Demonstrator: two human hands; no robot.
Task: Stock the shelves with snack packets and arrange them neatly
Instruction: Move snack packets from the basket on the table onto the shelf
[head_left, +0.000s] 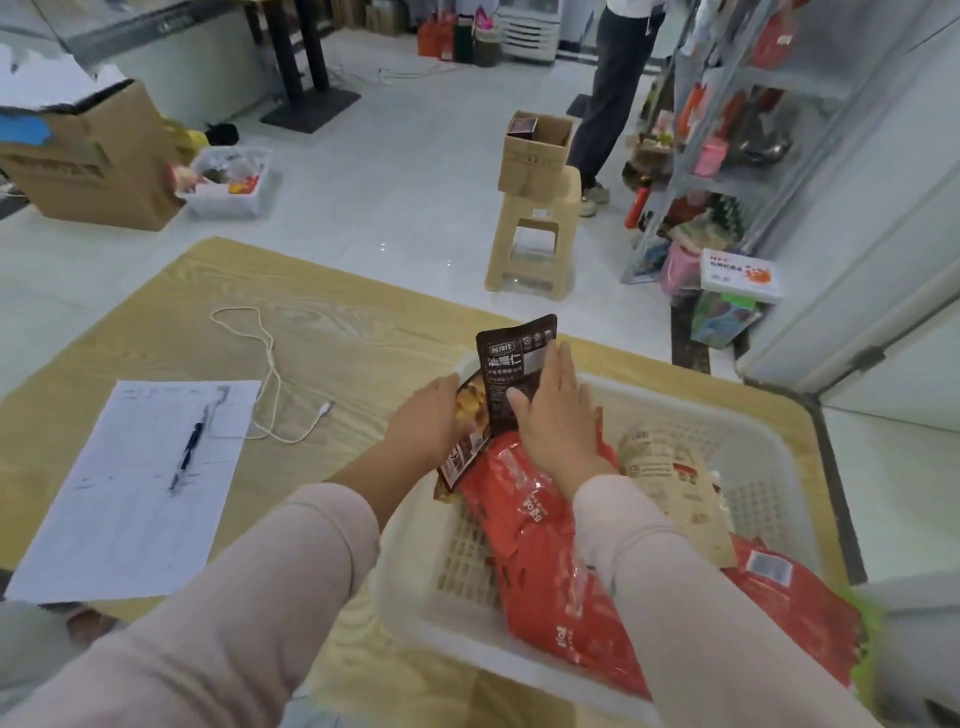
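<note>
I see a wooden table (363, 332) carrying a sheet of paper (130, 519), a white cable (271, 358) and a white plastic basket (748, 457).

Head view, single wide-angle camera worn on the person's head, facing forward and down: basket (431, 623) and table (337, 332) close below, floor (389, 197), stool (535, 234) and shelves (727, 130) farther off towards the top; edges bowed
</note>
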